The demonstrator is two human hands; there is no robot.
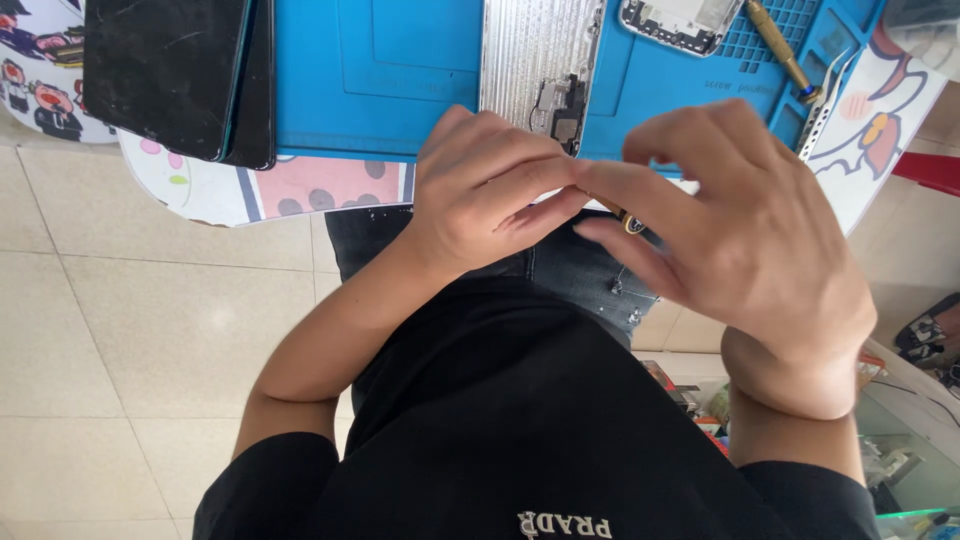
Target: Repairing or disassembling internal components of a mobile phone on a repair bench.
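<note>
1. Small ringed part (633, 222), dark with a gold rim, sits pinched at the fingertips of the right hand (745, 225), just in front of the bench edge and over the lap.
2. Left hand (490, 185) is curled and meets the right at the fingertips; can't tell if it grips the part too.
3. I'd keep both hands over the blue mat (400, 80), so a slip lands there, not on the floor.
4. Tweezers (825, 100) lie near if fingers feel clumsy.
</note>
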